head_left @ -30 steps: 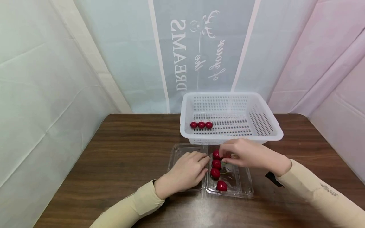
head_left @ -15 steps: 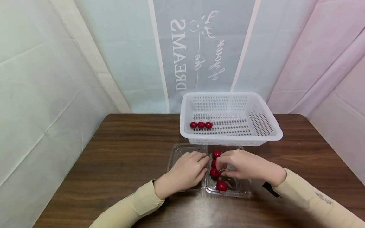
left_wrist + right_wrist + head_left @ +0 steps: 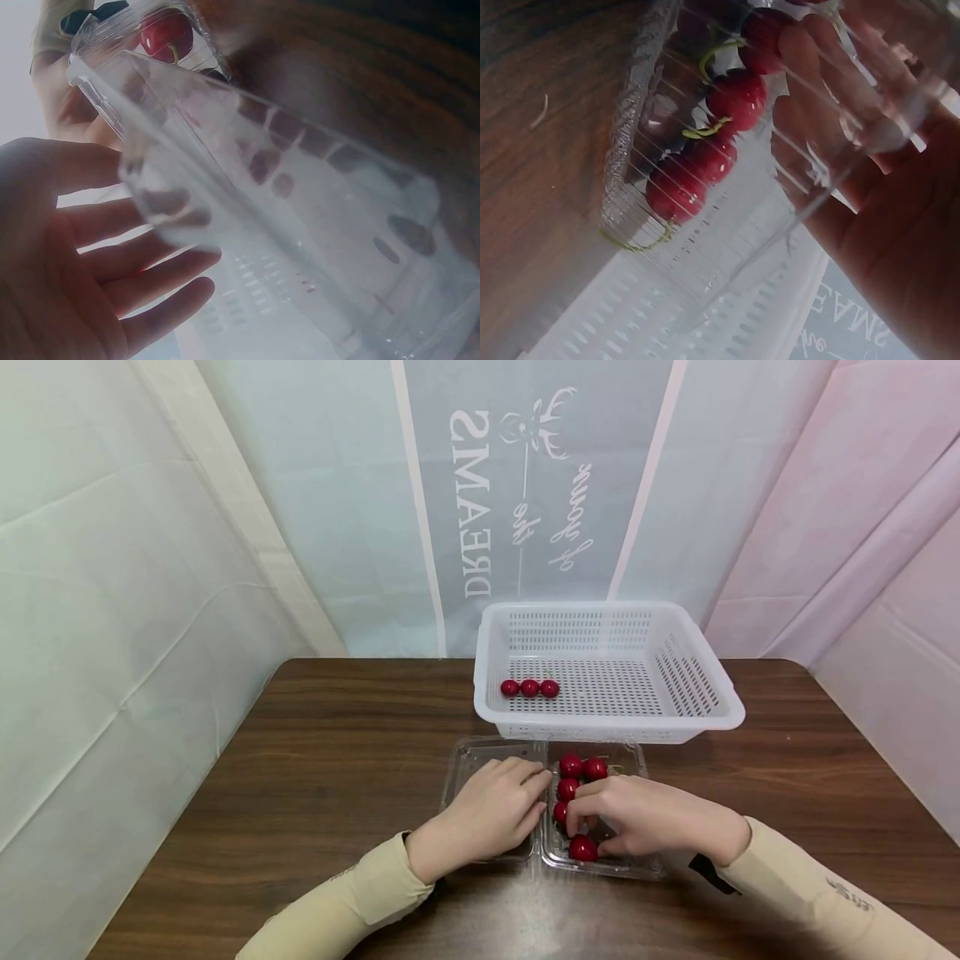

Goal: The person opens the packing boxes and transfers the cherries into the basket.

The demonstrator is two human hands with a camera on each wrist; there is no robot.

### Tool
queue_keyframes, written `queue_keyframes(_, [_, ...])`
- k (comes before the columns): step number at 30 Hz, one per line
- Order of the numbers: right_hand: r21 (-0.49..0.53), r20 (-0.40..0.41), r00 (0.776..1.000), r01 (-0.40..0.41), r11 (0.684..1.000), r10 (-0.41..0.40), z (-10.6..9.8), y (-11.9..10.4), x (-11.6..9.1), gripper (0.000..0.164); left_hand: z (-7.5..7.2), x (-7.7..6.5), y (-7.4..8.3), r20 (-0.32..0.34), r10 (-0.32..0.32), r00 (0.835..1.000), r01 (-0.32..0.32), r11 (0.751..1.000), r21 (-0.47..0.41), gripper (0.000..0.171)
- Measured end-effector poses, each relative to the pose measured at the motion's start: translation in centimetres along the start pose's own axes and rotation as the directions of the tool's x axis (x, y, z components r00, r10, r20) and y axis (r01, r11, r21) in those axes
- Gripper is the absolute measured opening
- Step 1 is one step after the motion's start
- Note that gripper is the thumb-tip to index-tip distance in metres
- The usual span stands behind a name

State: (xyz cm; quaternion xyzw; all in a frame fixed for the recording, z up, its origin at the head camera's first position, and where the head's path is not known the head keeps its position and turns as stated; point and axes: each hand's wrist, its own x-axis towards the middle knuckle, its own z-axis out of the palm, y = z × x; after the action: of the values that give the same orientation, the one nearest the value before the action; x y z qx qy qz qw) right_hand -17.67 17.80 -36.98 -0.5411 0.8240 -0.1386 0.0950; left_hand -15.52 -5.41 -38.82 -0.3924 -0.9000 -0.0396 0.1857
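A clear plastic clamshell box (image 3: 633, 760) lies spread out on the table, several red cherries (image 3: 570, 766) with green stems in its right half. Over the left half, the lid (image 3: 476, 756), rests my left hand (image 3: 487, 810). Its fingers are loosely straight in the left wrist view, fingertips at the plastic edge. My right hand (image 3: 637, 817) reaches into the right half, index finger and thumb at either side of the nearest cherry (image 3: 582, 848). Its palm faces down and covers part of the box. Through the plastic, the right wrist view shows a row of cherries (image 3: 736, 99).
Just behind the box stands a white perforated basket (image 3: 607, 723) with three cherries (image 3: 529, 688) lined up at its left. Brown wooden table (image 3: 337, 760) surrounds both. Pale cloth sheets hang at the back and sides.
My right hand has left a cherry at the back of the box and moved toward the near end, to the nearest cherry. The left hand has not visibly moved.
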Motion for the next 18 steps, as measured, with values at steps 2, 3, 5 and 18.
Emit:
queue_keyframes(2, [0.012, 0.010, 1.000, -0.006, 1.000, 0.006, 0.1, 0.0, 0.0, 0.033, -0.1, 0.0, 0.0, 0.005, -0.002, 1.000, 0.002, 1.000, 0.000, 0.033])
queue_keyframes(3, [0.019, 0.015, 1.000, -0.010, 1.000, 0.010, 0.2, -0.1, -0.1, 0.033, -0.1, 0.0, 0.0, 0.006, -0.004, 1.000, 0.004, 1.000, -0.002, 0.033])
queue_keyframes(5, [0.029, 0.018, 1.000, -0.010, 1.000, 0.010, 0.4, -0.1, -0.1, 0.034, -0.1, 0.0, 0.0, 0.012, -0.005, 1.000, 0.005, 1.000, 0.001, 0.033])
queue_keyframes(18, [0.010, -0.016, 1.000, 0.025, 1.000, -0.025, 1.7, 0.4, -0.1, 0.034, 0.0, 0.0, 0.1, 0.015, -0.006, 1.000, 0.006, 1.000, -0.002, 0.032])
